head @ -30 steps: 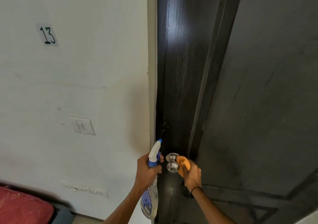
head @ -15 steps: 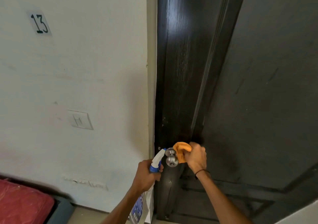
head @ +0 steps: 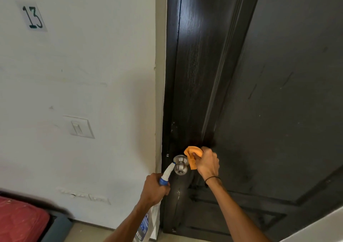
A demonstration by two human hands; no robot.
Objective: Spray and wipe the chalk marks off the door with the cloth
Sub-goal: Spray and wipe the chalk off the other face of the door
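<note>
here, spray bottle (head: 148, 221) upright in left hand's (head: 155, 189) grip, nozzle toward doorknob (head: 180, 164); cloth (head: 193, 156) bunched in right hand (head: 207, 164).

— Where do I find the door (head: 278, 93) from here?

— On my right; the wall (head: 83, 74) fills the left, and the two meet at the frame between them.

— And the knob (head: 180, 164)?

— Low on the door's left edge. The cloth (head: 192, 155) lies against the door just right of the knob, touching it, inside my right hand (head: 207, 164).

— The spray bottle (head: 165, 175)?

— In my left hand (head: 155, 189), below and left of the knob, its nozzle up beside the knob, its body hanging down before the frame.

— Anything on the wall?

— A switch (head: 79, 127) at mid-height, a number label (head: 33, 17) above it to the left, and a cushion (head: 20, 221) at the wall's foot, lower left.
</note>
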